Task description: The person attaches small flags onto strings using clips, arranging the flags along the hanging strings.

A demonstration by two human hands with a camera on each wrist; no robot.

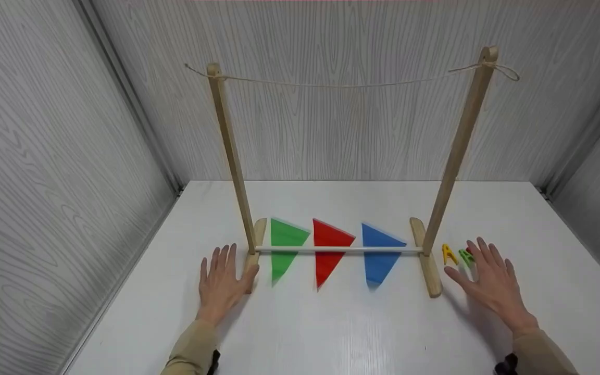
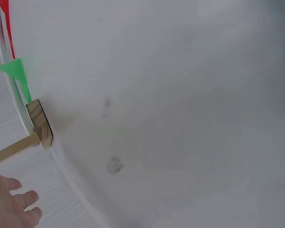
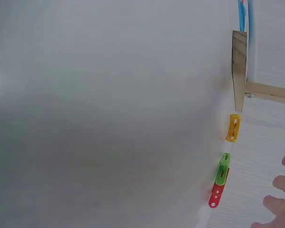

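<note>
My left hand (image 1: 222, 284), fingers spread and straight, is held beside the left foot (image 1: 260, 232) of a wooden stand; its thumb overlaps that foot in the head view. My right hand (image 1: 495, 284) is spread likewise to the right of the stand, close to a yellow clothespin (image 1: 449, 254) and a green clothespin (image 1: 466, 257). A red clothespin (image 3: 216, 195) lies against the green one, mostly hidden behind my fingers in the head view. Neither hand holds anything. Green (image 1: 282, 234), red (image 1: 328, 234) and blue (image 1: 380, 237) triangular flags lie in a row between the stand's feet.
Two wooden posts (image 1: 232, 161) rise from the feet, joined low down by a white rod (image 1: 339, 249) passing over the flags. A thin string (image 1: 331, 85) hangs slightly slack between the post tops, knotted at both. Grey wood-grain panels (image 1: 341, 135) enclose the white table (image 1: 352, 333).
</note>
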